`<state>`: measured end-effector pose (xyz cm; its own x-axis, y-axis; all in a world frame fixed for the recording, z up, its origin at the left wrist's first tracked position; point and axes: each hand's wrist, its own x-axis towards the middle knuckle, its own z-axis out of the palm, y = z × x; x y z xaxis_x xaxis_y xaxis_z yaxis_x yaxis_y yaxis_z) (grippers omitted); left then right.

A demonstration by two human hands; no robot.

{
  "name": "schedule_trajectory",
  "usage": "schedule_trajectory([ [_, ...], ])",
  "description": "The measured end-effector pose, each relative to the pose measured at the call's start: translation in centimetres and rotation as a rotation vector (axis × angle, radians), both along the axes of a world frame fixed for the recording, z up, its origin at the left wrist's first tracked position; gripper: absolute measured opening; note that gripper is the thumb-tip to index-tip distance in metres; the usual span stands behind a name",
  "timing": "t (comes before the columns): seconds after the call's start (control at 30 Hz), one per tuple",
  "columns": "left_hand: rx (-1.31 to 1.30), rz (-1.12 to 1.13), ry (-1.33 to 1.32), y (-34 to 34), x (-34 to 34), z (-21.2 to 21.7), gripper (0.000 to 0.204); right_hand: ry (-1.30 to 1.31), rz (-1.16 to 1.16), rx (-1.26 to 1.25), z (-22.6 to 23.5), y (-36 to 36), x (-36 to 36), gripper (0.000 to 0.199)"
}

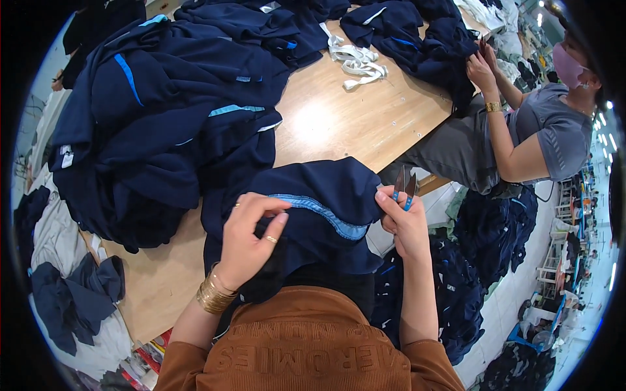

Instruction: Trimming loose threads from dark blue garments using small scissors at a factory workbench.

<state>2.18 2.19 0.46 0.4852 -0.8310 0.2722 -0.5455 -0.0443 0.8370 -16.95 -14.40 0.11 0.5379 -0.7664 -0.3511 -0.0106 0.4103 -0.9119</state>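
A navy garment (319,179) lies in front of me across the table's near edge and my lap, with a curved light-blue tape (326,213) sewn along it. My left hand (251,228) is at the left end of the tape, thumb and forefinger bent and slightly apart, the fingertips at the cloth. In my right hand (405,221) are small thread snips (405,189) with blue handles, blades pointing up and away from me. That hand's thumb and forefinger also pinch the garment's right edge.
Navy garments (163,124) are heaped on the wooden table (306,124) at the left and back. White strips (358,63) lie at the far middle. A masked co-worker (521,124) handles navy cloth at the right. More navy garments (456,267) are piled on the floor to my right.
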Motion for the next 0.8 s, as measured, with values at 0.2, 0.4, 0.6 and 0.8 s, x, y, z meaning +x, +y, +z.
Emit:
schedule_trajectory([
  [0.2,0.054,-0.318,0.331,-4.1,-0.3,2.5,0.027,0.075,0.143,-0.088,2.4,1.1,0.5,0.014],
  [0.4,0.276,-0.694,0.275,-6.2,0.9,1.2,0.027,0.072,0.277,-0.333,3.8,2.0,1.9,0.015],
  [0.6,0.293,-0.468,0.789,-4.6,0.5,1.4,0.027,0.290,0.052,-0.757,3.6,2.1,1.2,0.027],
  [0.8,0.214,-0.402,0.826,-3.7,-0.2,2.6,0.024,0.429,0.178,-1.265,3.0,2.6,0.0,0.025],
])
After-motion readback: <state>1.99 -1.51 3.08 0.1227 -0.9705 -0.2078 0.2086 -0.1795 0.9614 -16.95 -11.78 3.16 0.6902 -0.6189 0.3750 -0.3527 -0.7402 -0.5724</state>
